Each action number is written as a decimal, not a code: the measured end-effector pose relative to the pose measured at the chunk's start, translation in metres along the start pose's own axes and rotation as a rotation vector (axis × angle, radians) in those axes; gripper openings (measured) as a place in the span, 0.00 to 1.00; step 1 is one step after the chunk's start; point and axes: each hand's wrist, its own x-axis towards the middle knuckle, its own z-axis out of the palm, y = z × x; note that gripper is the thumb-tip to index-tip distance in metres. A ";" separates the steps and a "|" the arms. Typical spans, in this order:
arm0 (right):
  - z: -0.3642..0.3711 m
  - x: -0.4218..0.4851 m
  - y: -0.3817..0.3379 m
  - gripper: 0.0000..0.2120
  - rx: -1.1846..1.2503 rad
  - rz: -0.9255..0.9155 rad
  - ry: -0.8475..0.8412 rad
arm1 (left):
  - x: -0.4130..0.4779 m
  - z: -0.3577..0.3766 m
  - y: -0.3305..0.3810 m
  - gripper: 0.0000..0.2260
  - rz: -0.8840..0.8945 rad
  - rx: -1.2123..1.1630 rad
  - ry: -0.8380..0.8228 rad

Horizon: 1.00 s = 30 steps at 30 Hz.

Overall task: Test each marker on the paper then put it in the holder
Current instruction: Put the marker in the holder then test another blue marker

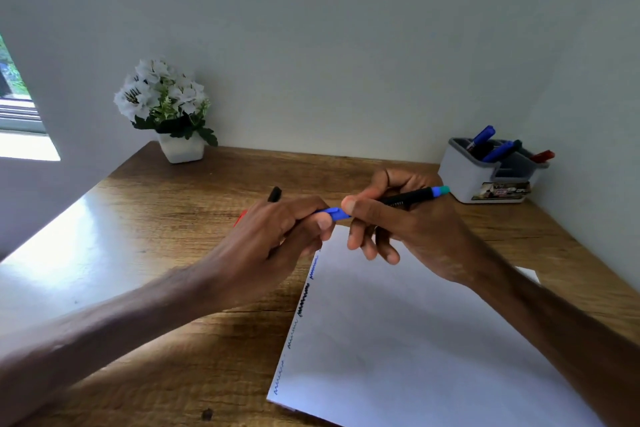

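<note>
Your worktop is grained wood with a smooth, glossy sheen at the left. The paper looks matt white. The marker and the grey holder look like smooth plastic.

Marker middle hidden by fingers — holder label unreadable.

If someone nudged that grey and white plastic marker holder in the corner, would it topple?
Probably not: the grey and white plastic marker holder looks squat and wide-based. It likely slides lightly on the smooth wooden desk. The leaning markers might rattle or shift.
</note>
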 end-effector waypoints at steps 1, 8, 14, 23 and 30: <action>-0.001 0.000 0.000 0.09 -0.005 -0.001 -0.002 | 0.001 -0.001 -0.001 0.12 -0.006 -0.024 -0.022; -0.021 0.005 0.002 0.11 -0.060 0.046 0.120 | 0.005 0.001 -0.013 0.13 -0.120 -0.029 0.126; -0.051 0.010 0.008 0.09 -0.590 -0.108 0.252 | 0.015 -0.004 -0.011 0.07 -0.163 0.011 0.300; -0.055 0.012 0.007 0.20 -1.175 -0.259 0.159 | 0.070 0.028 0.019 0.08 -0.105 0.064 0.206; -0.142 0.000 -0.018 0.18 -0.972 -0.312 0.758 | 0.058 0.045 0.006 0.12 -0.117 0.278 -0.118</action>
